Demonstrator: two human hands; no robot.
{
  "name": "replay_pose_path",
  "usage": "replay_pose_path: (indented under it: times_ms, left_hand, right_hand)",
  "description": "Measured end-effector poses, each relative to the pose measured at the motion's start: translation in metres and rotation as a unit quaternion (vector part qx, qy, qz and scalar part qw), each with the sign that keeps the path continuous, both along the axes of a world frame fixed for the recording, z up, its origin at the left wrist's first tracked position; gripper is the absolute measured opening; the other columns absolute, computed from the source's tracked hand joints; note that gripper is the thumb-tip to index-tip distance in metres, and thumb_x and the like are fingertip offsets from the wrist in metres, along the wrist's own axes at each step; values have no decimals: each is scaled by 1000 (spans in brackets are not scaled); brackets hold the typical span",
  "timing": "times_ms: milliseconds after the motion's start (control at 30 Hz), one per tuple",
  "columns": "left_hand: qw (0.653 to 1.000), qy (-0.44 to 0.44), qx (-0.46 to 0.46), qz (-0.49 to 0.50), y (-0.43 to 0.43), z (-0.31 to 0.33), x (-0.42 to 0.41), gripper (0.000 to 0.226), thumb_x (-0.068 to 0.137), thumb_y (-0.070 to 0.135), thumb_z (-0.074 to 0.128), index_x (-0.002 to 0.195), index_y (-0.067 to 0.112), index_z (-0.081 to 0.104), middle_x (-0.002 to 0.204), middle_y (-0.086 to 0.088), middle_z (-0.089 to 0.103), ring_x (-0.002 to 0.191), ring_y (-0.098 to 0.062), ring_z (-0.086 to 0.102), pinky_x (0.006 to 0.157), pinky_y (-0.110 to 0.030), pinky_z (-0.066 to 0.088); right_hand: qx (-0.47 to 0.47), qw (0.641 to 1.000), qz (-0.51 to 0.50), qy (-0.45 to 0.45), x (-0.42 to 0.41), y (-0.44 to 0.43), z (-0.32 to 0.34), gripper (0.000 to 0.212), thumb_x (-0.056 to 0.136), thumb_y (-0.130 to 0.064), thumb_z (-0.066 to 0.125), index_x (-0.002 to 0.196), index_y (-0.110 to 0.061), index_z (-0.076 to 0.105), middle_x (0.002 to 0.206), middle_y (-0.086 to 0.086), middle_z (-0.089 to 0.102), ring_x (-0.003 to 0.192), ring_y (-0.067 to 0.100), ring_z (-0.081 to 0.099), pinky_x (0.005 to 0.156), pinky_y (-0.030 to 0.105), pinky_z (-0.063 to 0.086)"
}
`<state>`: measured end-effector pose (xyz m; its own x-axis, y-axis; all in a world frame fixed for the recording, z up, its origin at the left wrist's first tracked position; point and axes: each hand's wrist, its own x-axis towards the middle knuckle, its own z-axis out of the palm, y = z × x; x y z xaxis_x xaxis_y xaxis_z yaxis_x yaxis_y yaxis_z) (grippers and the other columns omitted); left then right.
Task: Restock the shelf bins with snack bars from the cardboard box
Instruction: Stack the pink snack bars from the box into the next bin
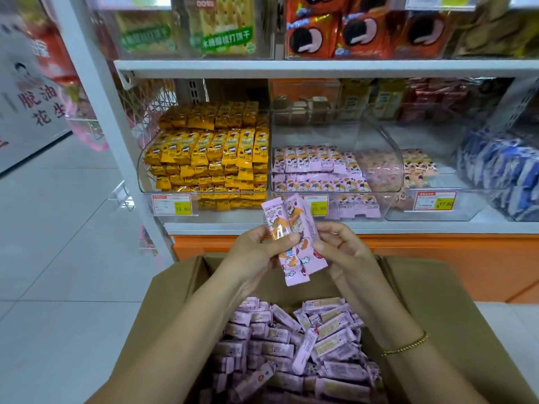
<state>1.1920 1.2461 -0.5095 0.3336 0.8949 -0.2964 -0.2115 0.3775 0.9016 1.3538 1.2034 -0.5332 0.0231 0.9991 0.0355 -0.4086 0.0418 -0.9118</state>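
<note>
1. The left hand (253,252) gripped a small bunch of pink snack bars (293,228). Its thumb lay across their fronts and its fingers (259,230) curled behind them.
2. The right hand (350,252) pinched the same bunch from the other side, its fingers (328,228) bent against the wrappers' edge. A gold bracelet (408,345) sat on that wrist.
3. The bunch stood nearly upright between the two sets of fingertips, with its top ends fanned apart above them and its bottom ends hanging below the palms.
4. Below both hands stood the open cardboard box (180,287), heaped with loose pink bars (291,345).
5. Beyond the fingertips, on the shelf, a clear bin (376,141) held rows of matching pink bars, partly filled.
6. Beyond the left fingers, a neighbouring bin was packed with yellow bars (210,158), and a price tag (171,204) was fixed to its front.
</note>
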Motion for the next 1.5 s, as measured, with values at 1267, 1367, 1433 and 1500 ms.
replay_pose_path:
  times_ms: [1267, 1367, 1433, 1500]
  left_hand:
    - [778, 433, 447, 87, 45, 60, 13, 51, 89, 32, 61, 136, 15, 47, 133, 0, 53, 118, -13, 48, 82, -9, 27]
    - [740, 476, 471, 60, 55, 48, 15, 40, 92, 21, 57, 130, 11, 52, 128, -5, 55, 114, -20, 52, 79, -10, 27]
    - [726, 496, 476, 31, 62, 34, 16, 41, 92, 15, 57, 132, 10, 51, 135, -7, 52, 126, -20, 46, 93, -11, 26]
    - [703, 514, 491, 13, 66, 25, 18, 45, 91, 12, 56, 135, 7, 48, 142, -9, 47, 138, -21, 34, 107, -16, 17]
  right_hand:
    - [204, 606, -141, -756, 82, 61, 65, 68, 66, -30, 79, 127, -13, 54, 113, 7, 57, 108, 24, 49, 71, 27, 37]
    - [114, 667, -236, -697, 91, 83, 58, 65, 70, -32, 78, 125, -8, 53, 108, 13, 59, 104, 31, 51, 69, 30, 30]
    - [81, 666, -283, -685, 96, 99, 57, 62, 74, -38, 75, 123, -7, 52, 104, 15, 60, 101, 34, 53, 68, 34, 33]
    - [62, 650, -307, -692, 100, 116, 62, 58, 80, -39, 69, 125, -10, 48, 102, 18, 59, 100, 35, 52, 66, 34, 32]
